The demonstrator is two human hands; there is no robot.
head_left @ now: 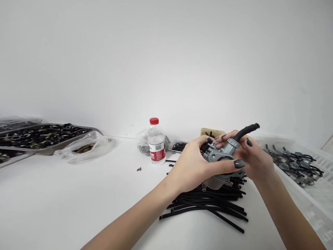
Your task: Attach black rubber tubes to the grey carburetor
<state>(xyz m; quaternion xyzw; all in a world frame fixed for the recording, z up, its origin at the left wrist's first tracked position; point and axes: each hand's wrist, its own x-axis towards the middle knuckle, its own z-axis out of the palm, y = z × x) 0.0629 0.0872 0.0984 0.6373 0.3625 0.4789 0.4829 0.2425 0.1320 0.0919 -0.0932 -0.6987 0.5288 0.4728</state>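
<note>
Left hand (194, 166) and right hand (253, 158) both clasp grey carburetor (221, 156) above table (65, 194) — 2 hands closed around it. Black hose (246, 132) sticks out at 2 o'clock. Pile of black tubes (210, 203) at 6 o'clock beneath. Water bottle (156, 142) at 9 o'clock; white crate (309, 205) at 3 o'clock — holds finished carburetors.

Worktop (65, 194) white, plain; wall same white. Metal part (221, 156) silver-grey, with black hose (246, 131) on top. Hose pile (208, 203) black. Fingernails on left hand (194, 166) and right hand (253, 158) dark grey. Bottle (156, 142) clear, red cap, red-and-white label. Crate (309, 205) white, parts inside grey and black. Tray (52, 147) grey, filled with black rings. Bag (85, 146) clear.
</note>
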